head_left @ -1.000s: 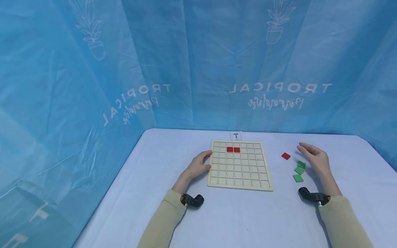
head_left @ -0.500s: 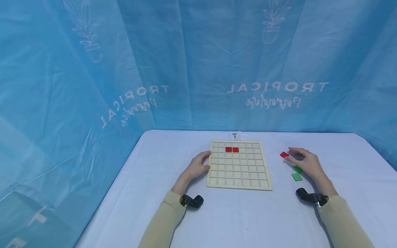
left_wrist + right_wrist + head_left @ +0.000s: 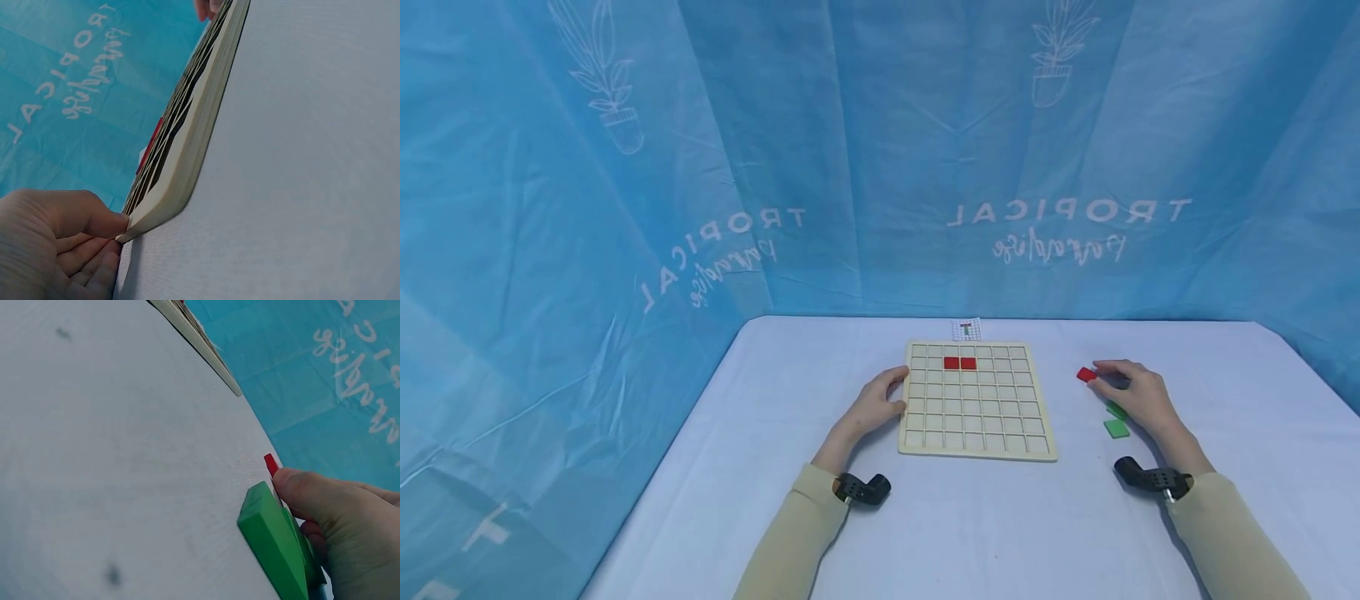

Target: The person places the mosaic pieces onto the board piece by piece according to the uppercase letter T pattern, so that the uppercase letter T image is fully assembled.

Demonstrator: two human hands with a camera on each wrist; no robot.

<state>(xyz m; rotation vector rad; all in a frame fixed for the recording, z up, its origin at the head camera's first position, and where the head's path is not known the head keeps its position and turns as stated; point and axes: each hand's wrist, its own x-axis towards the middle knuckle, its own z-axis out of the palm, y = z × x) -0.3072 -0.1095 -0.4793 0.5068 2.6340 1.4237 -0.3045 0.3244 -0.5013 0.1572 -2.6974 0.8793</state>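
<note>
A pale square grid board (image 3: 979, 450) lies on the table, with two red tiles (image 3: 960, 363) side by side in an upper row. My left hand (image 3: 874, 403) holds the board's left edge; its thumb presses the rim in the left wrist view. Off the board's right side, my right hand (image 3: 1142, 398) pinches a loose red tile (image 3: 1086, 375) between thumb and fingers, low over the cloth. Green tiles (image 3: 1117, 429) lie just below that hand, which partly covers them. One green tile (image 3: 269, 534) looms close in the right wrist view.
Behind the board lies a small card (image 3: 966, 330) printed with a grid and a red and green T shape. A white cloth (image 3: 985, 525) covers the table. Blue printed curtains (image 3: 880, 167) hang along its back and left side.
My right hand has moved left and down from above the green tiles to the loose red tile and now pinches it. My left hand stays at the board's edge.
</note>
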